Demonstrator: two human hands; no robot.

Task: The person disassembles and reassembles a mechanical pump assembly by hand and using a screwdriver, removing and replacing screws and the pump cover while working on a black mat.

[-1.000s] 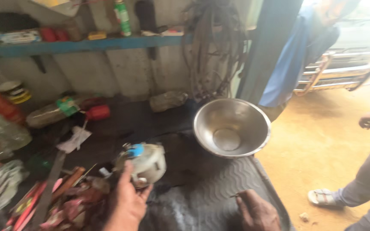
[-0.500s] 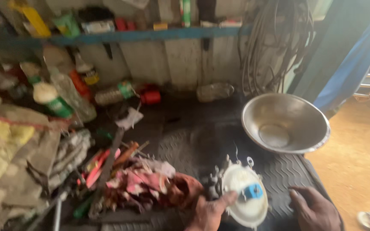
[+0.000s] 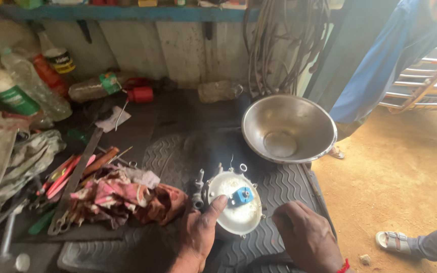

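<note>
Lightly, left hand [image 3: 198, 235] on round metal part [image 3: 234, 203]

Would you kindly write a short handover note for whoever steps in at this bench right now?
Left hand: thumb pressed on the round white metal part, steadying it on the ribbed rubber mat.
Right hand: resting on the mat beside the part, holding nothing.
The part lies face up with its blue fitting on top. Steel bowl stands behind it, apart; patterned rag lies to the left.
Done: part set down on the mat.
Left: no tool in hand; the fitting is still on the part.
</note>
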